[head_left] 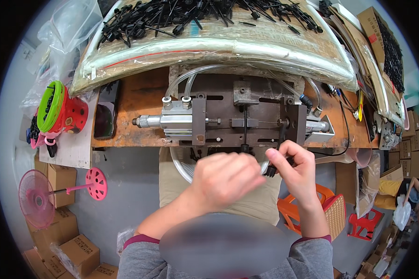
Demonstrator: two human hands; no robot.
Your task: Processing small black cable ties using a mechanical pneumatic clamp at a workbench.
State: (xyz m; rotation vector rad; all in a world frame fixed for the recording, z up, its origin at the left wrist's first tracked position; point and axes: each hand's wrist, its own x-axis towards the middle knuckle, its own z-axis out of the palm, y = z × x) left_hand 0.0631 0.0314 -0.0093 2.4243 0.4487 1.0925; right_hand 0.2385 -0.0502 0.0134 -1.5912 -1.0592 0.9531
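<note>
My left hand (pixel 228 179) is curled and slightly blurred just in front of the machine. Whatever its fingers may hold is hidden beneath them. Farther right, my right hand (pixel 295 162) pinches a black plastic part (pixel 270 171) between thumb and fingers, its ribbed end hanging below the thumb. A black rod (pixel 245 128) lies front to back in the middle of the dark metal fixture (pixel 219 104), its thicker end pointing toward me, close to my left hand. Silver air cylinders (pixel 177 122) sit at the fixture's sides, with clear hoses (pixel 195 69) attached.
Behind the fixture, a plastic-wrapped board (pixel 219 49) carries a heap of black parts (pixel 181 18). A red bucket (pixel 74 114) with a green rim stands left. A pink fan (pixel 37 199), cartons (pixel 79 253), an orange stool (pixel 291 214) and a red stool (pixel 365 224) are on the floor.
</note>
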